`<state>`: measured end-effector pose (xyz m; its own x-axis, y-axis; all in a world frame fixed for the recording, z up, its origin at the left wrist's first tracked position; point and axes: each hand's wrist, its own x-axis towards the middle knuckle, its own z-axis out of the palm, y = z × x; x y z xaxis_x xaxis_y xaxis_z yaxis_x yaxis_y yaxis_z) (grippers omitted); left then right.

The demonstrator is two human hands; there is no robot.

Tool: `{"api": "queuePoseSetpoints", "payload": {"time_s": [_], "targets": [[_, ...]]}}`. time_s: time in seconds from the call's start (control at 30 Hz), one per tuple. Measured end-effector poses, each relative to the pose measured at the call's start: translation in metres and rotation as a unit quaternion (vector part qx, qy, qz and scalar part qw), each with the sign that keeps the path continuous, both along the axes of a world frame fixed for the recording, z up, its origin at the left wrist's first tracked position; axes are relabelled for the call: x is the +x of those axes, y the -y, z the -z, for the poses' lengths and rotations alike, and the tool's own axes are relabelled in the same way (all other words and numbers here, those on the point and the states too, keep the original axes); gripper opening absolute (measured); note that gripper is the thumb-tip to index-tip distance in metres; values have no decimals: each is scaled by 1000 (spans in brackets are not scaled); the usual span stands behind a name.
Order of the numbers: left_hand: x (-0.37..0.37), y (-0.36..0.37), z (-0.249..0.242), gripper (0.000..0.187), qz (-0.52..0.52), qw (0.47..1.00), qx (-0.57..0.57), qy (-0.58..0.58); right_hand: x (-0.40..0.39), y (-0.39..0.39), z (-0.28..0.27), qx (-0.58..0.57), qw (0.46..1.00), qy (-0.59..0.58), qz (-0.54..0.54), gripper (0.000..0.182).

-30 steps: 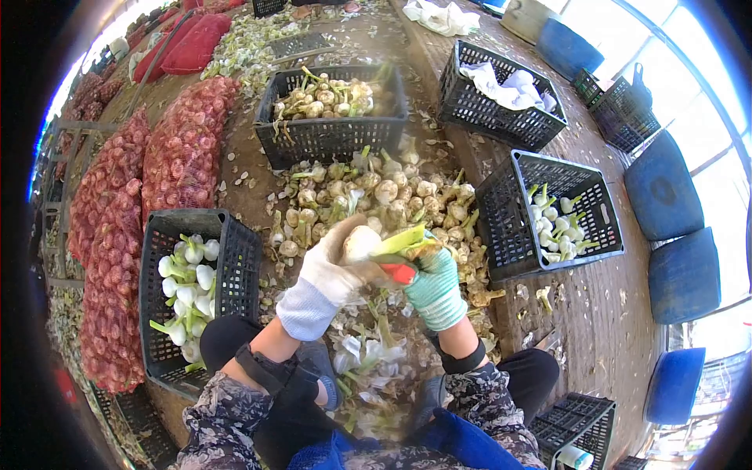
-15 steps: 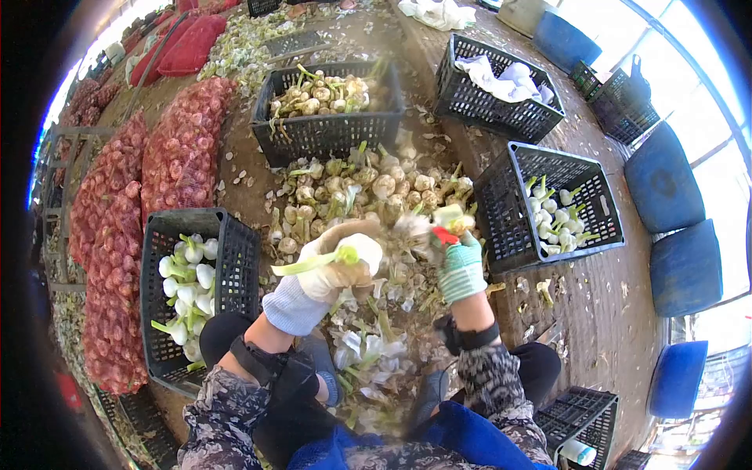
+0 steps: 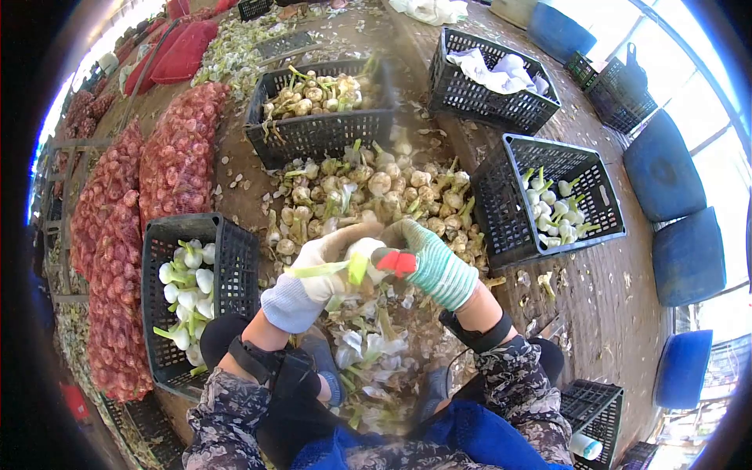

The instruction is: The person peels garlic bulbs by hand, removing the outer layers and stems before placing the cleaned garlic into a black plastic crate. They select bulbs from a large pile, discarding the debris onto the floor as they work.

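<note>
From my place I see the garlic bulb [image 3: 365, 248] on the near side of the heap [image 3: 381, 185], inside the grip of the left hand [image 3: 323, 257], which is therefore the nearer one. Its long axis runs roughly along the heap's near edge, with the stem [image 3: 315, 270] pointing away from the right hand [image 3: 432, 257]. That right grip is clenched around a red tool [image 3: 399, 263], beside the bulb; whether they touch, I cannot tell.

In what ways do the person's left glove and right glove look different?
The left glove is whitish with a pale bluish cuff; the right glove is green with pale stripes. A red patch shows at the right glove, none at the left glove. Both are at the same white bulb.
</note>
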<state>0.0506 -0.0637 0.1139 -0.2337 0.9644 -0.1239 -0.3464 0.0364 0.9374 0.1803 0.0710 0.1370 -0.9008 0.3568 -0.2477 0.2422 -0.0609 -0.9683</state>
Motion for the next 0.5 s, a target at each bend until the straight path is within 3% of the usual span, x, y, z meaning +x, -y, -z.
{"api": "queuePoseSetpoints", "payload": {"time_s": [0.07, 0.1, 0.13, 0.2, 0.23, 0.43, 0.5], "targets": [[-2, 1, -5, 80, 26, 1000, -3, 15, 5, -4, 7, -60, 997, -37, -25, 40], [-6, 0, 7, 66, 40, 999, 0, -24, 9, -8, 10, -46, 998, 0, -40, 42], [-4, 0, 9, 65, 32, 997, -20, -62, 12, -8, 11, -86, 995, -8, -44, 42], [-2, 1, 9, 81, 34, 999, -1, -22, 18, -6, 8, -167, 984, -23, -50, 43], [-2, 1, 10, 81, 31, 999, 13, 5, 19, -9, 18, -109, 991, -37, -64, 44], [-7, 0, 13, 84, 38, 995, 43, 80, 26, -7, 26, -328, 936, -118, -42, 51], [-2, -1, 8, 83, -4, 996, 21, 81, 21, -5, 15, -155, 985, -75, -33, 52]]}}
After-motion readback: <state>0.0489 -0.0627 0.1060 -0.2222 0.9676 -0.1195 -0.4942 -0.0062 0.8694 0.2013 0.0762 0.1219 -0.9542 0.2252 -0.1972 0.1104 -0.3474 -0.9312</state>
